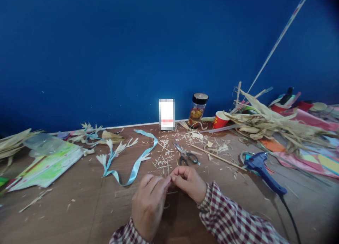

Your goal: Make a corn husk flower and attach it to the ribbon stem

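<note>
Brown wood-look table [111, 212] up against a deep blue wall [132, 53], and I'm measuring everything off the black-handled scissors [185, 156]. Pale, thin scraps [161, 162] lie all over, thickest just left of them. Light blue ribbon [136, 168] curls farther left, blue glue gun [265, 171] sits well to the right.

Containers: a jar [196, 113] with a black lid and amber-brown stuff inside stands behind the scissors, slightly right. A red paper cup [220, 120] is right of that; can't see into it.

Hands: 2, both on the near side of the scissors, fingertips meeting. Left hand [150, 201] is back-up, fingers bunched; right hand [189, 182] has thumb and index pinched narrow. Anything between those tips is too small to tell.
</note>
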Demonstrator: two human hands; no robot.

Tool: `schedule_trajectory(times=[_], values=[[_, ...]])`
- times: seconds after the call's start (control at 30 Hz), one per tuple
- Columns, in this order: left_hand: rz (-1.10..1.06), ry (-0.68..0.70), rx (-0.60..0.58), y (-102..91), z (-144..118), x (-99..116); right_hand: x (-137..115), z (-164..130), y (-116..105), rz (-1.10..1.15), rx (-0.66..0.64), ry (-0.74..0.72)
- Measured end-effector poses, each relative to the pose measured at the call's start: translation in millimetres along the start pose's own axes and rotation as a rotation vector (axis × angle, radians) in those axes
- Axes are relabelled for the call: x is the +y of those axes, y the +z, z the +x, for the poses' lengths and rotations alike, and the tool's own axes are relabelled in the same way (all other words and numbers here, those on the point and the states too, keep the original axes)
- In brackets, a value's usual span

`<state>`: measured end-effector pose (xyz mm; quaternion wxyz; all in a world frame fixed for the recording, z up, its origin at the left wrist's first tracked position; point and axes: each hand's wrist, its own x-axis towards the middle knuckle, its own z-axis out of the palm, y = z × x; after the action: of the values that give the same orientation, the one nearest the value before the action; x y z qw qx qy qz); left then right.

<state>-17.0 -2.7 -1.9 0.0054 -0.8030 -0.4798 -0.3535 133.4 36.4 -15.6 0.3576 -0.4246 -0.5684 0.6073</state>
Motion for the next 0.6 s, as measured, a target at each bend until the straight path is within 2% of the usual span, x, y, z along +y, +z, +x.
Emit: schedule_trajectory(times=[0.13, 0.33, 0.5, 0.6], values=[[-0.121, -0.086, -0.017, -0.2, 2, 0, -1, 0, 0, -0.002, -0.005, 0.002], [-0.352, -0.37, -0.093, 3.6, 1, -3, -10, -1, 1, -0.046, 0.031, -0.004], [-0.319, -0.345, -0.156, 0.7, 4, -5, -9, -2, 0, -0.126, 0.045, -0.046], [-0.223, -0.301, -0.126, -4.0, 6, -4, -8, -2, 0, -0.157, 0.052, -0.066]])
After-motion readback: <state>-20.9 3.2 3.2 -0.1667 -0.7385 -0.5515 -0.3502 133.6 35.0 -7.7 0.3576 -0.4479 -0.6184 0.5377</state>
